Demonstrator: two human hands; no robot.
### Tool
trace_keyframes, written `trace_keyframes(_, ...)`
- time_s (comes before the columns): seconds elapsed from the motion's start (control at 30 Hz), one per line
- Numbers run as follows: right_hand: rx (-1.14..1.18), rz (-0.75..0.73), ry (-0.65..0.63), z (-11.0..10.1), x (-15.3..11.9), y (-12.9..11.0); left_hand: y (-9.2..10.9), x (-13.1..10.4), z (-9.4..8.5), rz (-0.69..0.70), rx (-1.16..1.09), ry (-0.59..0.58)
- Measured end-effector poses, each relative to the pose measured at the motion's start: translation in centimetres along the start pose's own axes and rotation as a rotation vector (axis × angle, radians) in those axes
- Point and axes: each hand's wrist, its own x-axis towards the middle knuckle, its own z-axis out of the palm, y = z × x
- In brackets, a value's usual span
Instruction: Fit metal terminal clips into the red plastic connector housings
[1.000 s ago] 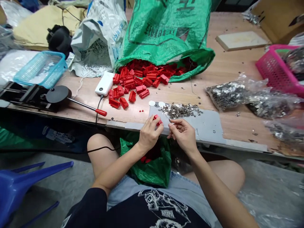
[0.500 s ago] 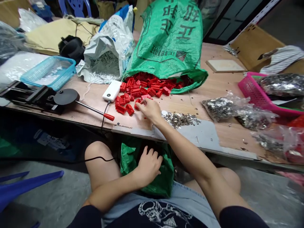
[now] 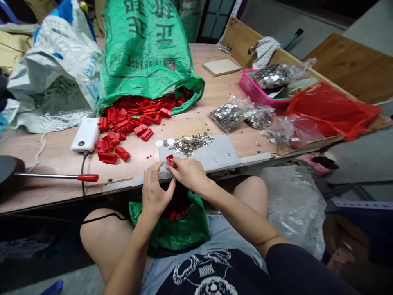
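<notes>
Holds the red part (image 3: 169, 159) pinched in the right grip (image 3: 189, 174), just right of the loosely parted left grip (image 3: 154, 196).

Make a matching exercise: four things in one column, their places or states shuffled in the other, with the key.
1. White device
2. Red piece over the gray sheet
3. Loose metal bits
4. Pink basket

A. Heaped on the gray sheet
B. Holding a clear bag
C. Attached to a black cable
D. Held in the right hand

Pairs: 1-C; 2-D; 3-A; 4-B
</notes>
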Motion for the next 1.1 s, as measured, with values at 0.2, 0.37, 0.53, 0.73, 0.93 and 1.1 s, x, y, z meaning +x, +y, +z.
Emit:
trace_keyframes(0.2,0.36,0.006,0.215,-0.7,-1.6,8.6,-0.4,1.8,2.0,0.062,0.075,-0.088)
trace_keyframes(0.37,0.224,0.224,0.481,-1.0,1.7,17.1,-0.5,2.5,2.6,-0.023,0.107,-0.089)
trace_keyframes(0.53,0.314,0.158,0.468,-0.9,5.0,19.8,-0.5,2.7,3.0,-0.035,0.116,-0.061)
trace_keyframes(0.73,0.4,0.156,0.461,-1.4,4.9,21.3,-0.5,2.6,3.0,-0.024,0.143,-0.057)
trace_keyframes(0.93,0.4,0.056,0.452,-1.6,6.0,21.1,-0.2,2.6,3.0,-0.001,0.149,-0.062)
trace_keyframes(1.1,0.332,0.001,0.485,-2.0,5.1,21.4,-0.3,2.5,2.8,-0.009,0.104,-0.041)
